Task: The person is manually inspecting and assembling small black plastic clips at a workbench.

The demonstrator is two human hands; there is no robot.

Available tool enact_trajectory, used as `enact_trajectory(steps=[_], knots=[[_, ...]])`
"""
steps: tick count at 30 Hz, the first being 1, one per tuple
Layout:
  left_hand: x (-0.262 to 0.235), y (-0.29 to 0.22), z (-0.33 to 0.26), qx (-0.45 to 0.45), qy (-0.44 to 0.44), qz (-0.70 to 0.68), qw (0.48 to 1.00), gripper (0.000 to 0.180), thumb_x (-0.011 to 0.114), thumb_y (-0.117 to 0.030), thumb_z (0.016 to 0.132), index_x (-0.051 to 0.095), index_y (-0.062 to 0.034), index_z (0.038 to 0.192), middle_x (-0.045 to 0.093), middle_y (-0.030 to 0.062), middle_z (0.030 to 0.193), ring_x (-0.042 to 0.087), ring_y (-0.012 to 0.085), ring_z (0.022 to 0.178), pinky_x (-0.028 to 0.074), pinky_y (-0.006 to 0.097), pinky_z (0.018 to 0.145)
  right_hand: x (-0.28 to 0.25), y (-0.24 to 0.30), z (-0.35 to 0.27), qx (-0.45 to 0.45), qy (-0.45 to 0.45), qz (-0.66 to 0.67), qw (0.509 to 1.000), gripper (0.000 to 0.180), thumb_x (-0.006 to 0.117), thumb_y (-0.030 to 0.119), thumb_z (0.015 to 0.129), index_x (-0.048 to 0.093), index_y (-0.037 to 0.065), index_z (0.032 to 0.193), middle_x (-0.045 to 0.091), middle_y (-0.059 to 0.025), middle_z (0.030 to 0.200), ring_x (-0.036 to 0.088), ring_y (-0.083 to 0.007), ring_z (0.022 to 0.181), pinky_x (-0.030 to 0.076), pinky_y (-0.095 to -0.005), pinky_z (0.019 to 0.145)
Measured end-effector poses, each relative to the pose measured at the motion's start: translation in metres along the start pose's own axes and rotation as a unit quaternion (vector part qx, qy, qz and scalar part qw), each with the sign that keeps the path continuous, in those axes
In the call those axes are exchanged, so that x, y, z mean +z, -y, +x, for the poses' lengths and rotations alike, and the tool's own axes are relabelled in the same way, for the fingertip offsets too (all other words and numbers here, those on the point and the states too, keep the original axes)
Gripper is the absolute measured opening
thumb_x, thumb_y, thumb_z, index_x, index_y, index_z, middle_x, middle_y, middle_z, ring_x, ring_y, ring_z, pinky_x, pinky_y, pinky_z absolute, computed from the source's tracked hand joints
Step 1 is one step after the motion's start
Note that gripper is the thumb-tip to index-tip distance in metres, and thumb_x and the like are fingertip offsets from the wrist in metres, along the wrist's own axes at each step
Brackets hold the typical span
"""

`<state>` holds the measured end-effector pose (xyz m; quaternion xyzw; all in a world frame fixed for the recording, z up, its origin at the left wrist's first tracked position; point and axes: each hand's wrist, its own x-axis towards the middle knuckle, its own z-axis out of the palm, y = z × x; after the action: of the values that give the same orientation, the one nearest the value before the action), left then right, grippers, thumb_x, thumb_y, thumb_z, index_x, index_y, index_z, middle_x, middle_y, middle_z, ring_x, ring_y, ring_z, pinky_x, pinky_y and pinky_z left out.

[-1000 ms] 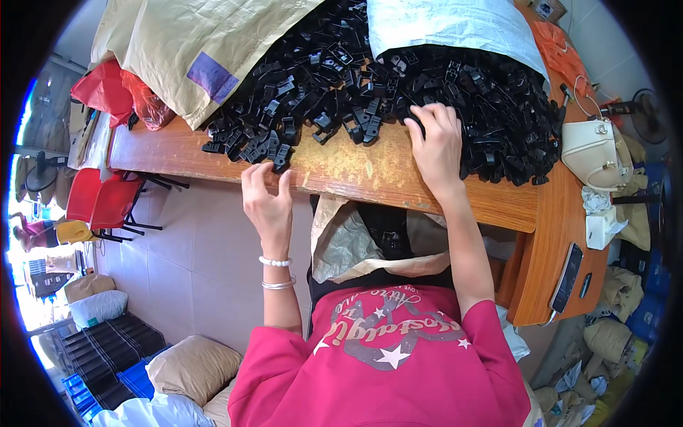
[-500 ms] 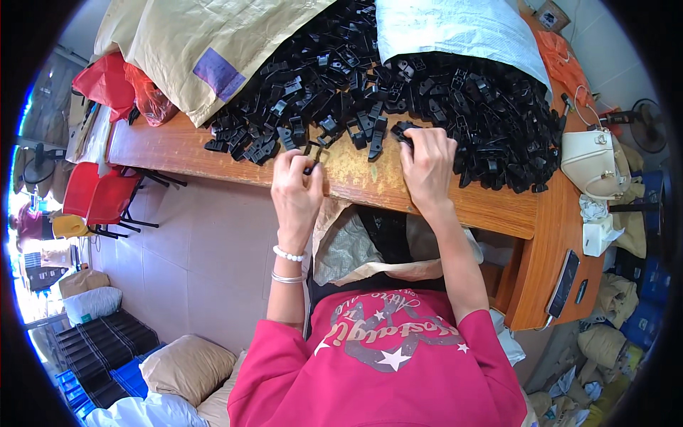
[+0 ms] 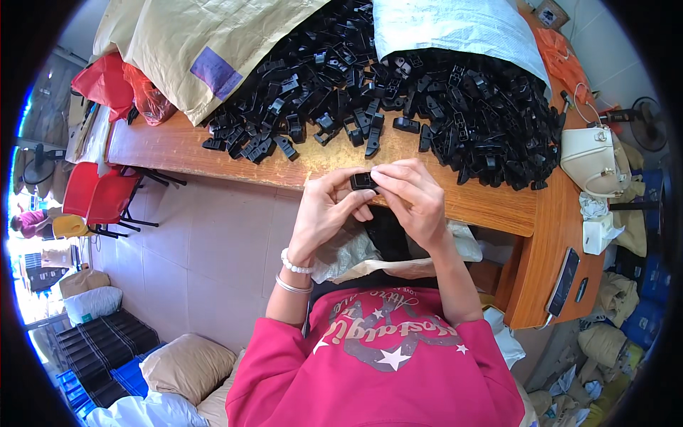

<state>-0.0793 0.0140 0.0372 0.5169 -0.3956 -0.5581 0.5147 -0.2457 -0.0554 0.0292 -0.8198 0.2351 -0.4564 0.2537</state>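
Observation:
Over the table's front edge, my two hands meet around a small black plastic part (image 3: 363,181) with a rectangular opening. My left hand (image 3: 325,212) pinches it between thumb and fingers from the left. On its right side, the fingers of my right hand (image 3: 418,201) are closed together against it; whether they hold a second piece is hidden. Beyond my hands, a large heap of similar black plastic parts (image 3: 491,128) covers the wooden table (image 3: 235,167). Several loose parts (image 3: 372,135) lie at the heap's near edge.
A tan sack (image 3: 163,57) and a white woven sack (image 3: 455,28) lie over the heap. An open sack (image 3: 398,269) hangs between me and the table edge. At right are a cream handbag (image 3: 589,160) and a phone (image 3: 563,281). A red chair (image 3: 99,196) stands left.
Both hands have come together toward me off the tabletop, the left moving right and the right moving left. The black part is now held between them.

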Motion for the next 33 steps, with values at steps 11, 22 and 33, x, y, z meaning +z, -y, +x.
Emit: enact_trajectory(steps=[11,22,33], knots=[[0.023,0.007,0.009,0.161,-0.038,0.132,0.977,0.028,0.069,-0.005,0.084,0.058,0.0011,0.109,0.067,0.0085,0.083,0.066,0.0114,0.074,0.052,0.024,0.064,-0.019,-0.002,-0.010,0.239,0.026,0.203,0.949,0.018,0.065,0.001,0.082,0.068,-0.003,0.100,0.065,-0.0117,0.095,0.062,-0.0187,0.087,0.049,-0.0285,0.079],[0.015,0.031,0.063,0.177,-0.174,0.377,0.892,0.020,0.073,-0.018,0.078,0.062,-0.0013,0.079,0.055,0.0101,0.078,0.057,0.0267,0.071,0.046,0.036,0.064,0.002,-0.069,0.027,0.105,0.027,-0.415,0.903,0.019,0.066,0.006,0.078,0.064,0.000,0.096,0.058,-0.0103,0.102,0.050,-0.0247,0.102,0.039,-0.0387,0.084],[0.018,0.011,0.024,0.028,-0.041,0.021,0.999,0.035,0.068,0.001,0.082,0.058,0.0038,0.115,0.066,0.0052,0.084,0.062,0.0062,0.065,0.050,0.018,0.059,-0.010,-0.021,-0.002,0.192,-0.077,0.252,0.945,0.023,0.064,-0.006,0.084,0.067,-0.002,0.106,0.059,-0.0102,0.106,0.060,-0.0131,0.094,0.050,-0.0231,0.080]])
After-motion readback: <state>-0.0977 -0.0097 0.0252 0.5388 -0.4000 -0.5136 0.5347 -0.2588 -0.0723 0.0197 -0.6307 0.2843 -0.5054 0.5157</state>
